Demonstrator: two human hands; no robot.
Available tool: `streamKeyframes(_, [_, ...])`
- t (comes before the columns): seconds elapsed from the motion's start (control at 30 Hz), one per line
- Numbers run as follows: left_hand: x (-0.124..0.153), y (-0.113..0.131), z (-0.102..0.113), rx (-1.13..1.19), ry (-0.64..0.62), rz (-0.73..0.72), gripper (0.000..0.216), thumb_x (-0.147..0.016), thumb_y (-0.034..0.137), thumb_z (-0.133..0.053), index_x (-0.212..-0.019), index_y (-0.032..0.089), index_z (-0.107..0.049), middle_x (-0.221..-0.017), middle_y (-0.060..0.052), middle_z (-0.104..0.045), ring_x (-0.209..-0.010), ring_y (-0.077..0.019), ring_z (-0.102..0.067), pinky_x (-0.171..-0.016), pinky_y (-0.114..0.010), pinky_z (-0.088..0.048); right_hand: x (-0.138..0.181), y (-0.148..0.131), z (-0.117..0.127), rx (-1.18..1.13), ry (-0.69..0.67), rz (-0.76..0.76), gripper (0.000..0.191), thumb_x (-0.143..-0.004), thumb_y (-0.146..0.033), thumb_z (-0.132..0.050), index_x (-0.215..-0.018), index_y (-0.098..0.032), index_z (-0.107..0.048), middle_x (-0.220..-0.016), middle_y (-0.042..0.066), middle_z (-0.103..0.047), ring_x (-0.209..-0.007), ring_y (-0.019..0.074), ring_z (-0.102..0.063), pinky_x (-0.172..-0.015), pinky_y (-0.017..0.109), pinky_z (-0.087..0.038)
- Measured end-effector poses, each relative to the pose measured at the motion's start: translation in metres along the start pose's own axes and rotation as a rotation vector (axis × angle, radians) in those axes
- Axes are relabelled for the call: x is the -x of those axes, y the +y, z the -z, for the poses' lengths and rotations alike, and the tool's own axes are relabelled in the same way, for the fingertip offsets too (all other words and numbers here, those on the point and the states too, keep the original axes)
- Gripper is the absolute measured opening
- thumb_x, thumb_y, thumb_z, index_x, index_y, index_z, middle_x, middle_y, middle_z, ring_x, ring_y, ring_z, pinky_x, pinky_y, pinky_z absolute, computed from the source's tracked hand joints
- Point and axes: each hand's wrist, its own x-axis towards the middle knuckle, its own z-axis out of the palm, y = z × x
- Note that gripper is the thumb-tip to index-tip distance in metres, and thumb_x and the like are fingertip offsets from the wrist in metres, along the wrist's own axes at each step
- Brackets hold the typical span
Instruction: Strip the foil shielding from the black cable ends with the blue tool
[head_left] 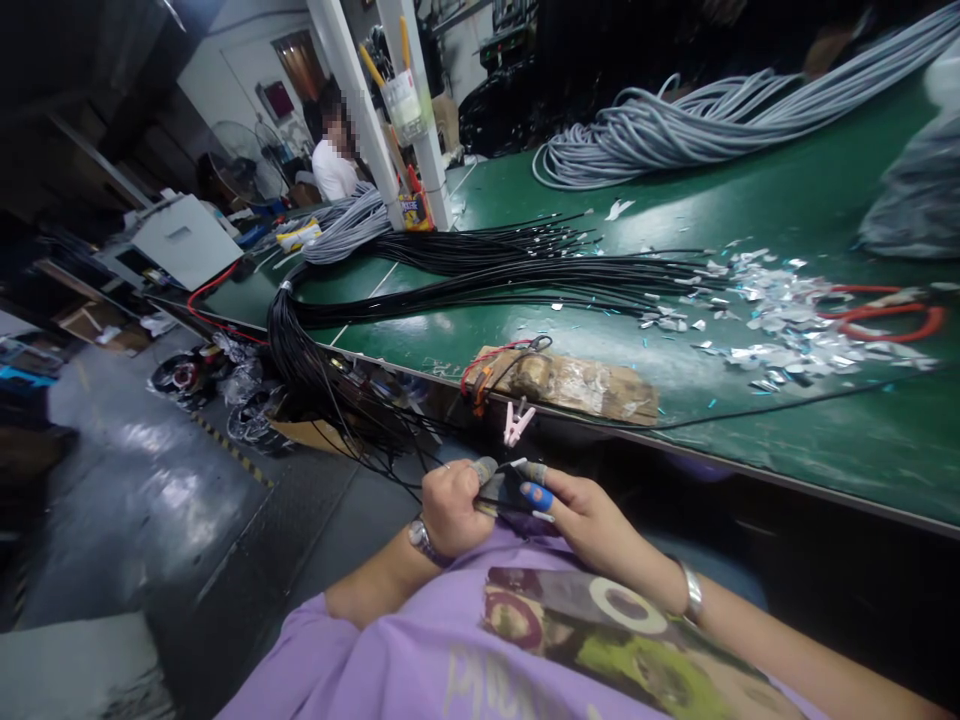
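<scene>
My left hand [454, 508] is closed around thin black cable [491, 503] in front of my chest, with a covering on its thumb tip. Close beside it, my right hand [581, 510] pinches the end of the cable, where a short white tip shows. Blue and grey coverings wrap its fingertips. Just beyond my hands, a pale pink clothespin [517, 424] hangs at the bench edge below a worn wooden block [562, 384]. A large bundle of black cables [450, 290] lies along the bench and drops over its edge on the left.
Foil and white scraps [787, 300] litter the green bench [787, 430] around orange-handled scissors [892, 318]. Coiled grey cable [637, 135] lies at the back. A white post [360, 110] stands on the bench. Another person [335, 165] is in the background.
</scene>
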Motion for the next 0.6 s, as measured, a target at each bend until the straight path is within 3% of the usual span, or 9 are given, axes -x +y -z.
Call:
streamKeyframes(0.17, [-0.008, 0.003, 0.009, 0.302, -0.229, 0.239, 0.014, -0.077, 0.029, -0.058, -0.077, 0.018, -0.066, -0.067, -0.006, -0.066, -0.063, -0.0156, -0.057, -0.062, -0.027, -0.045, 0.0, -0.003, 0.001, -0.022, -0.017, 0.016, 0.046, -0.087, -0.055, -0.043, -0.095, -0.018, -0.072, -0.076, 0.003, -0.069, -0.069, 0.0198, -0.062, -0.066, 0.03, -0.054])
streamKeyframes(0.3, [-0.018, 0.005, 0.015, 0.684, -0.386, 0.458, 0.028, -0.077, 0.042, -0.062, -0.068, 0.016, -0.057, -0.062, -0.001, -0.057, -0.058, -0.0105, -0.048, -0.058, -0.023, -0.042, 0.0, -0.001, 0.0, 0.005, -0.021, 0.025, 0.046, -0.087, -0.055, -0.043, -0.092, -0.019, -0.072, -0.073, 0.002, -0.069, -0.065, 0.0193, -0.061, -0.062, 0.03, -0.053])
streamKeyframes(0.47, [-0.024, 0.004, 0.018, 0.974, -0.497, 0.782, 0.051, -0.061, 0.06, -0.071, -0.06, 0.015, -0.048, -0.045, 0.007, -0.039, -0.041, -0.003, -0.028, -0.041, -0.018, -0.023, 0.001, 0.002, -0.001, 0.048, -0.052, 0.049, 0.048, -0.088, -0.055, -0.041, -0.086, -0.018, -0.072, -0.07, 0.003, -0.068, -0.066, 0.0194, -0.061, -0.062, 0.029, -0.053])
streamKeyframes(0.6, [-0.023, -0.002, 0.018, 1.086, -0.627, 0.964, 0.054, -0.051, 0.063, -0.074, -0.061, 0.017, -0.047, -0.036, 0.01, -0.034, -0.031, -0.002, -0.019, -0.034, -0.018, -0.01, 0.001, 0.005, 0.0, 0.083, -0.068, 0.067, 0.046, -0.088, -0.055, -0.043, -0.084, -0.018, -0.072, -0.068, 0.003, -0.067, -0.065, 0.0186, -0.06, -0.063, 0.029, -0.053])
